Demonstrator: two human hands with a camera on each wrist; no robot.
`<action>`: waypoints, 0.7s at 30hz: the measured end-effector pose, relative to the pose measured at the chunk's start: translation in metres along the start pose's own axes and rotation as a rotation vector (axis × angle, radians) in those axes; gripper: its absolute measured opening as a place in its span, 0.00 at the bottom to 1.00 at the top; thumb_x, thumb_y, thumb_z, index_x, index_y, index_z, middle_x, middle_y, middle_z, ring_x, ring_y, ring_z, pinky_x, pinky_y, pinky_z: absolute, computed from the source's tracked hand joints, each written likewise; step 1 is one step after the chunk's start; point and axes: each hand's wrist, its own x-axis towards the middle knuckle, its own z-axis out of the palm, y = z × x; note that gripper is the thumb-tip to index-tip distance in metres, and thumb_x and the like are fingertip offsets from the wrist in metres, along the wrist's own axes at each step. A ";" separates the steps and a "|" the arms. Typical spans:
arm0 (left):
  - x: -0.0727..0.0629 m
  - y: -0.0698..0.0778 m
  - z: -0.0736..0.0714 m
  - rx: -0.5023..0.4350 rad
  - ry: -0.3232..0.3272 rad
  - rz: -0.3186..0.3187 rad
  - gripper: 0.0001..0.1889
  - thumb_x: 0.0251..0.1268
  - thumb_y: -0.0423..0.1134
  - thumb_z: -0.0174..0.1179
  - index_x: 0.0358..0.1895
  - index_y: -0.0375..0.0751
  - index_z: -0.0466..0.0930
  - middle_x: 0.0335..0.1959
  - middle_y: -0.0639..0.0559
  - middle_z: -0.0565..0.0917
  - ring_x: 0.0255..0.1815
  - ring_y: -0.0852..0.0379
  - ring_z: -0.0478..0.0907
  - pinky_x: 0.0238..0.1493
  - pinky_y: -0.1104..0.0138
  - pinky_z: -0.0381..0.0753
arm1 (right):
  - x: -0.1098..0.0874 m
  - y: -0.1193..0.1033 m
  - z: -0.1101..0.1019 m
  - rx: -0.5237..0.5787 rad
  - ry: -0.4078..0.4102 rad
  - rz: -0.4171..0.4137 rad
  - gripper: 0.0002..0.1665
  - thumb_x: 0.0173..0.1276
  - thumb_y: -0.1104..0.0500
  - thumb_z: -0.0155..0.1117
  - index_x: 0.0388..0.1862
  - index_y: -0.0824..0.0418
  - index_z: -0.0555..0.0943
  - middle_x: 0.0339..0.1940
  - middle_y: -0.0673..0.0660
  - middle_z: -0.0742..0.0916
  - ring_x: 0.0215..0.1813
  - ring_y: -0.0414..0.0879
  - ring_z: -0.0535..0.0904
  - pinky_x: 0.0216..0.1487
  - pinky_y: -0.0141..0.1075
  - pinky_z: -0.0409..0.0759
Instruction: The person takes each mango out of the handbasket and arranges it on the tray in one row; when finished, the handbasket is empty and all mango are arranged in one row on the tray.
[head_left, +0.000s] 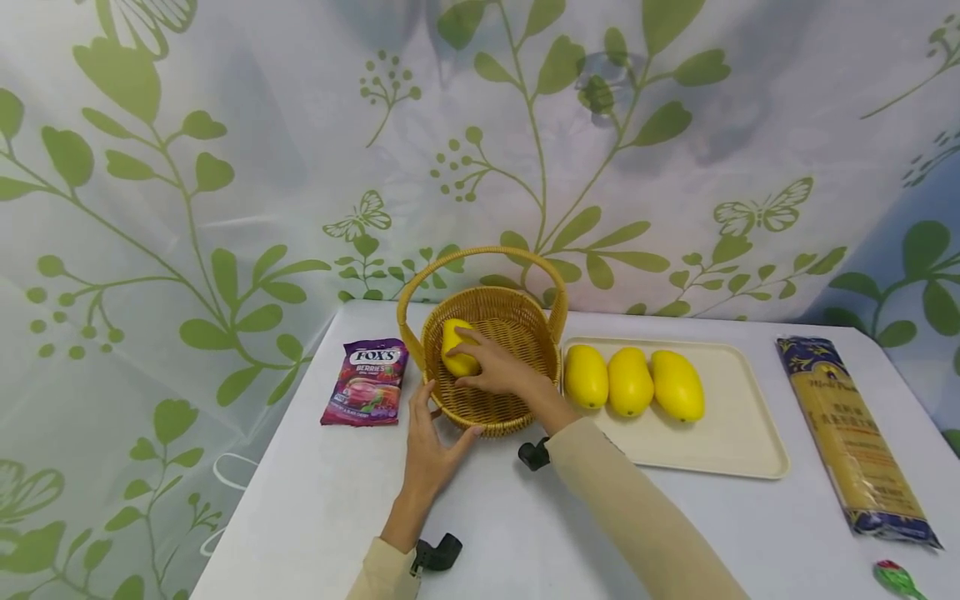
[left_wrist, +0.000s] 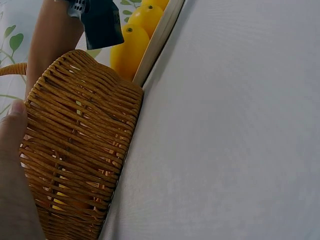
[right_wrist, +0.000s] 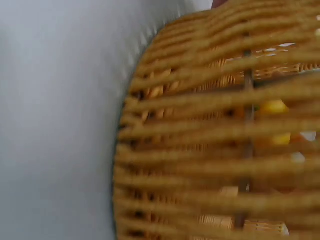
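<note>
A woven wicker basket [head_left: 498, 429] with a tall arched handle stands near the back of the table. Inside it, at the left, is a yellow mango [head_left: 452, 333]. My right hand [head_left: 495, 367] reaches over the near right rim and holds this mango, fingers over its upper part and thumb lower down. At the basket's near left side my left hand [head_left: 431, 450] grips the rim and wall, its thumb [left_wrist: 15, 117] showing at the rim in the left wrist view. The right wrist view shows mostly the basket's wall [right_wrist: 200, 130], with the right hand hidden.
Three more mangoes [head_left: 630, 382] lie in a row on a cream tray [head_left: 720, 450] right of the basket. To the left lies a purple candy bag [head_left: 366, 383]. A pasta pack [head_left: 858, 437] and a green-and-red wrapped lollipop [head_left: 896, 577] are at the far right.
</note>
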 end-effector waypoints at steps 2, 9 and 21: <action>0.000 0.000 0.000 0.001 0.003 0.000 0.53 0.49 0.51 0.75 0.73 0.33 0.54 0.74 0.40 0.60 0.70 0.44 0.65 0.55 0.57 0.83 | -0.001 0.001 -0.001 0.000 0.009 -0.012 0.27 0.64 0.52 0.71 0.62 0.51 0.78 0.79 0.57 0.61 0.76 0.62 0.59 0.73 0.58 0.63; -0.001 0.000 0.001 -0.001 0.005 -0.002 0.52 0.49 0.51 0.76 0.73 0.33 0.55 0.73 0.39 0.60 0.70 0.43 0.66 0.55 0.56 0.83 | -0.003 0.004 0.004 0.018 0.014 -0.075 0.21 0.65 0.55 0.70 0.57 0.53 0.80 0.75 0.57 0.67 0.73 0.61 0.65 0.71 0.56 0.69; -0.001 0.002 0.001 -0.004 0.003 -0.010 0.52 0.49 0.51 0.76 0.73 0.32 0.55 0.73 0.38 0.61 0.70 0.44 0.65 0.54 0.55 0.83 | -0.013 0.007 0.002 -0.008 0.036 -0.091 0.27 0.63 0.55 0.72 0.60 0.55 0.79 0.72 0.55 0.70 0.72 0.57 0.67 0.72 0.52 0.69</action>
